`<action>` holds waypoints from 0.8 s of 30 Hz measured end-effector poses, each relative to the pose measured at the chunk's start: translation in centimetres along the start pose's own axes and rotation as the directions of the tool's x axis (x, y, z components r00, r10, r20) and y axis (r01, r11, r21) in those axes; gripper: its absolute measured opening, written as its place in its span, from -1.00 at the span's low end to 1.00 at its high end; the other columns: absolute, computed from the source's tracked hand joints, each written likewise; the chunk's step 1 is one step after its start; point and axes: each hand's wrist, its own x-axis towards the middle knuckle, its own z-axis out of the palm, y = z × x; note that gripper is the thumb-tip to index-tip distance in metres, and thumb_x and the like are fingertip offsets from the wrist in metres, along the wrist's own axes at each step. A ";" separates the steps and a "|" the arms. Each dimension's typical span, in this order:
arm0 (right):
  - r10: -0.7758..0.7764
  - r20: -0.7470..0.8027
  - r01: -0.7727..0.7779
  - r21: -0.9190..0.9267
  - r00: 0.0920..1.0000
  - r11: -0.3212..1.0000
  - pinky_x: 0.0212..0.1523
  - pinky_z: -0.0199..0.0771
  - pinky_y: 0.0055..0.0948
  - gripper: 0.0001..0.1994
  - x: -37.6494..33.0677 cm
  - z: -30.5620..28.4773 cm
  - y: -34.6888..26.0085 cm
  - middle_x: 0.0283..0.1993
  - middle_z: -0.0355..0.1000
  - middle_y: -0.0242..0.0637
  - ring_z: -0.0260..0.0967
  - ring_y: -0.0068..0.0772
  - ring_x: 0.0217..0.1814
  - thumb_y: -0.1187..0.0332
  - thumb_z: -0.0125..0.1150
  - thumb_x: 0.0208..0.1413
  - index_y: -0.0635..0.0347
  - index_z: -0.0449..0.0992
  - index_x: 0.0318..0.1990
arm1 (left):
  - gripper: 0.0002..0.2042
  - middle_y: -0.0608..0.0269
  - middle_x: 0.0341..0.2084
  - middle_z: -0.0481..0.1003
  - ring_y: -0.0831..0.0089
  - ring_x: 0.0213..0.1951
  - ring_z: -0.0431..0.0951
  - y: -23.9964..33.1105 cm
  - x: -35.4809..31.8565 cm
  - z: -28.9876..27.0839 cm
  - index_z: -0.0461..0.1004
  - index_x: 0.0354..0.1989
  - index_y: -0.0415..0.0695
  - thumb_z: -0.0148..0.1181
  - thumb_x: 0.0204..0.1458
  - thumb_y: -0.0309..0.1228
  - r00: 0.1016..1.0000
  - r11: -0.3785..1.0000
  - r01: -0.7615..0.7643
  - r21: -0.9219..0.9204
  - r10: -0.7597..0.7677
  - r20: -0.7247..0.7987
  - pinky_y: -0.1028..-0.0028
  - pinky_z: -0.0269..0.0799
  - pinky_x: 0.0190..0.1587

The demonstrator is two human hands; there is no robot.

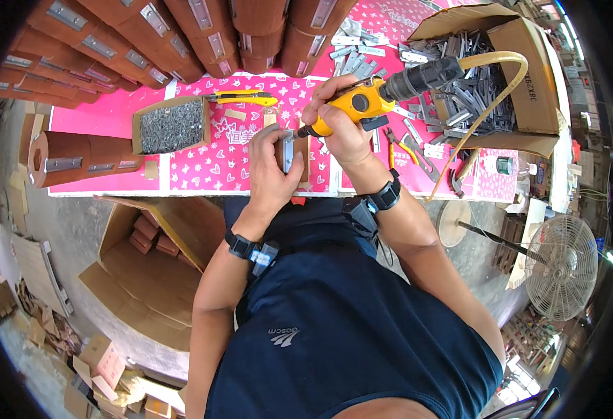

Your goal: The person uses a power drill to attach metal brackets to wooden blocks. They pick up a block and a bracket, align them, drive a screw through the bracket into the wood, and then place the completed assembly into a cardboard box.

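Observation:
In my right hand is a yellow-and-black power screwdriver, fingers wrapped round its body. Its dark bit points left, down at the upper end of a small silver metal plate. My left hand grips that plate against a reddish-brown wooden piece, thumb on the near side and fingers on the far side. Much of the wooden piece is hidden by the hand. Whether a screw sits under the bit is too small to tell.
Left on the pink-covered table are a carton of screws, a yellow cutter knife and brown wooden columns. Right are pliers, a hammer and a carton of metal plates. A tan hose loops there. A fan stands right.

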 end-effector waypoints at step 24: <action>0.056 0.056 -0.060 0.064 0.997 0.996 -0.32 0.57 -0.40 -0.79 0.3 -0.2 0.3 -0.35 0.46 -0.25 0.51 -0.41 -0.39 0.60 0.15 0.02 0.24 0.40 -0.16 | -0.46 -0.07 0.10 0.37 0.03 0.17 0.37 -0.2 0.0 0.1 0.26 0.17 -0.25 0.32 0.01 -0.49 1.000 1.000 -0.007 0.018 0.007 0.007 0.15 0.29 0.25</action>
